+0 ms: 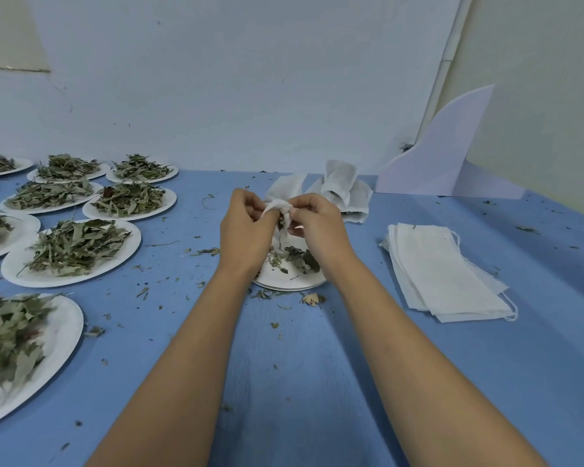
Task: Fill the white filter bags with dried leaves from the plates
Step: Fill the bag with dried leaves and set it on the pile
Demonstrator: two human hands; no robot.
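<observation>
Filter bag [278, 207]: above the plate [285, 282]; judged light, limp (spills easily).
Left hand [245, 230]: fingers pinch the bag's 9 o'clock edge.
Right hand [319, 227]: pinches its 3 o'clock edge.
Hold: at the rim.

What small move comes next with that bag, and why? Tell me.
Probably cinch shut the mouth of the filter bag: the left hand and right hand pinch its bunched top, dark leaves show inside, and the plate below holds only scraps.
</observation>
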